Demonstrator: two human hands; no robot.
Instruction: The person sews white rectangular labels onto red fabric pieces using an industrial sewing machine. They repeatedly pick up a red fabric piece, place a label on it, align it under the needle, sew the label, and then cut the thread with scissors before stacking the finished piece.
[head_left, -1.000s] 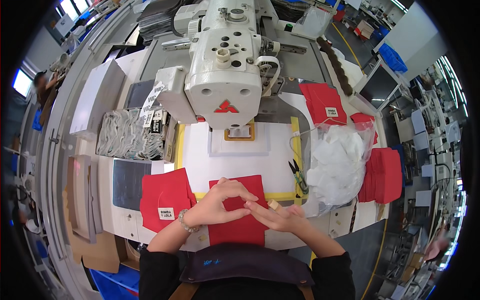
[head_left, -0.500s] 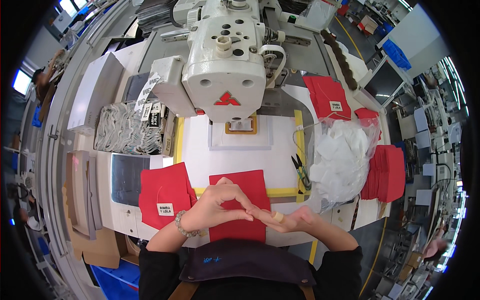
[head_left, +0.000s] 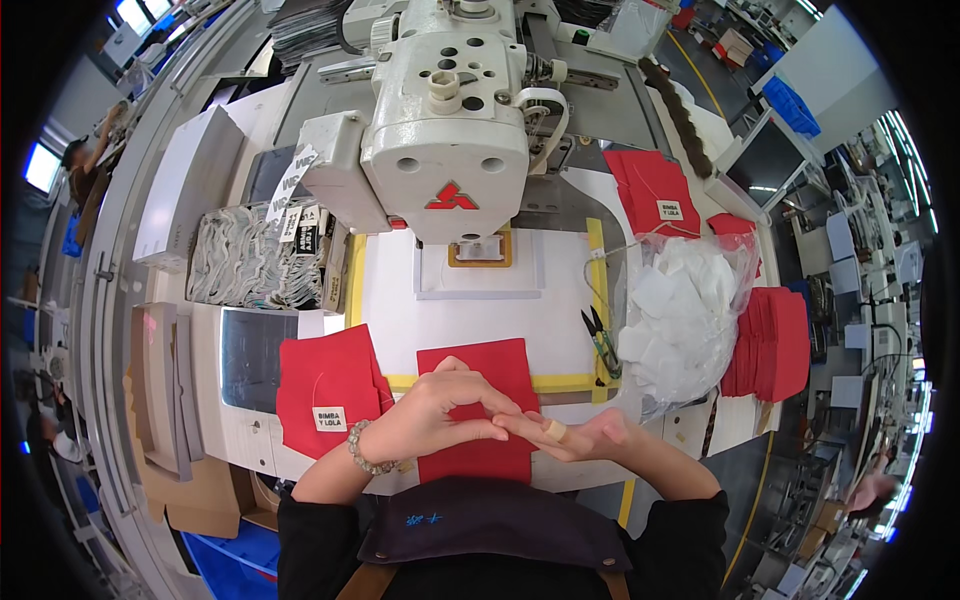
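Over a red fabric piece (head_left: 500, 362) at the front of the white work sheet (head_left: 390, 290), my two hands meet. My left hand (head_left: 450, 410), wearing a bead bracelet, has curved fingers at my right hand's fingertips; whatever may be between them is hidden. My right hand (head_left: 565, 433) has extended fingers, one with a beige band (head_left: 555, 430). Left of them lies a red stack with a label (head_left: 325, 375). Above stands a white industrial sewing machine (head_left: 440, 140) over a small orange-framed clamp (head_left: 455, 262). Green-and-black snips (head_left: 600, 340) lie to the right.
Right: a bag of white pieces (head_left: 675, 330), red stacks (head_left: 770, 345), another red pile (head_left: 645, 185), a monitor (head_left: 760, 165). Left: a box of labels (head_left: 240, 255), a long white box (head_left: 180, 190), cardboard trays (head_left: 160, 395). A co-worker (head_left: 85, 160) is at far left.
My right hand has shifted slightly right and turned, its fingers lying flatter against my left hand's fingertips. The surroundings sit slightly higher in the picture than a second ago.
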